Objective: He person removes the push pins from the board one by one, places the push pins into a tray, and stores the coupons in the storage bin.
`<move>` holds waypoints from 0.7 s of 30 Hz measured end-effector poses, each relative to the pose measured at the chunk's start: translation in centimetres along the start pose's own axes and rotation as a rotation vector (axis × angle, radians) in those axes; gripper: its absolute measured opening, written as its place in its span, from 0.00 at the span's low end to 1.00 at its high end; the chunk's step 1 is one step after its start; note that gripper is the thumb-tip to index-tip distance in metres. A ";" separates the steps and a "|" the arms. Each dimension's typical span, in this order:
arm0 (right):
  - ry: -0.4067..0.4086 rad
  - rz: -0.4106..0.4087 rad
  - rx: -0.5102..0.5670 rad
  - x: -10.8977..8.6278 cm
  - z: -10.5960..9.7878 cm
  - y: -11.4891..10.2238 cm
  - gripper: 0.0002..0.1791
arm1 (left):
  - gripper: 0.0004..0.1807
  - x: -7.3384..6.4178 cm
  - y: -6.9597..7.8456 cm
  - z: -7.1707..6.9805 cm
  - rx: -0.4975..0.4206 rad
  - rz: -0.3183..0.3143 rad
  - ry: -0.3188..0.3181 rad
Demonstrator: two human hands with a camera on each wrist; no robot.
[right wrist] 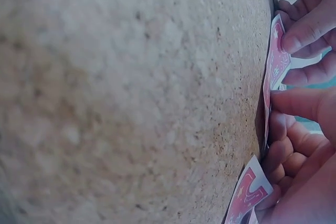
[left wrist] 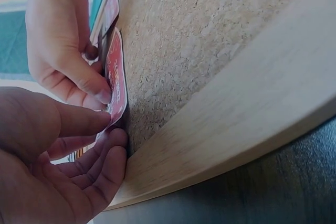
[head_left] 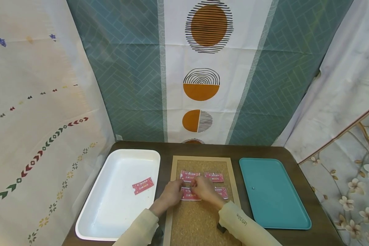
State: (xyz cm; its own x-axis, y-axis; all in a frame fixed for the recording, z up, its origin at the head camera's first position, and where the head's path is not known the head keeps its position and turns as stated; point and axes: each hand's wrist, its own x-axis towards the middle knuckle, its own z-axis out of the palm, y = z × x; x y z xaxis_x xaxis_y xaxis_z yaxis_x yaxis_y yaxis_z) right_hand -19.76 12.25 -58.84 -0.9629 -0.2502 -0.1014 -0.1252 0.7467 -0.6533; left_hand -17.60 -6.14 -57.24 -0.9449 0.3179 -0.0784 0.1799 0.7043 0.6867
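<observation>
Several pink-and-white paper coupons lie on a wood-framed cork board (head_left: 200,225) in two rows. At the lower left coupon (head_left: 190,194), my left hand (head_left: 171,193) pinches the left end, its thumb on the printed face in the left wrist view. My right hand (head_left: 205,188) has thumb and fingertips drawn together at the same coupon (right wrist: 278,59); whether a pin is between them is hidden. Just above the hands sits the upper left coupon (head_left: 189,176). To the right are the upper right coupon (head_left: 214,177) and the partly covered lower right coupon (head_left: 222,193).
A white tray (head_left: 117,191) on the left holds one loose coupon (head_left: 142,186). On the right lies a teal tray (head_left: 275,194) with a tiny shiny piece (head_left: 253,188) on it. All stand on a dark brown table (head_left: 172,149), with curtains behind and at both sides.
</observation>
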 end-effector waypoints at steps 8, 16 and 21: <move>-0.012 0.017 0.016 0.2 0.1 0.2 0.03 | 0.12 0.0 -0.2 0.2 -0.010 -0.003 -0.003; -0.016 0.003 0.043 0.1 0.0 0.3 0.04 | 0.11 0.0 -0.2 0.2 -0.020 -0.009 -0.005; -0.013 -0.002 0.056 -0.1 -0.1 0.2 0.02 | 0.11 -0.1 -0.2 0.2 -0.025 0.001 0.004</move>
State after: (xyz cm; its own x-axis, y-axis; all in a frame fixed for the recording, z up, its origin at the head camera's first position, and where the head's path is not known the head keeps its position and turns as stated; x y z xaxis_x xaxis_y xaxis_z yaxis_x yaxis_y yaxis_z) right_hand -19.74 12.48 -58.94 -0.9594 -0.2598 -0.1101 -0.1128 0.7108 -0.6943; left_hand -17.48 -6.18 -57.56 -0.9459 0.3158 -0.0744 0.1742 0.6877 0.7048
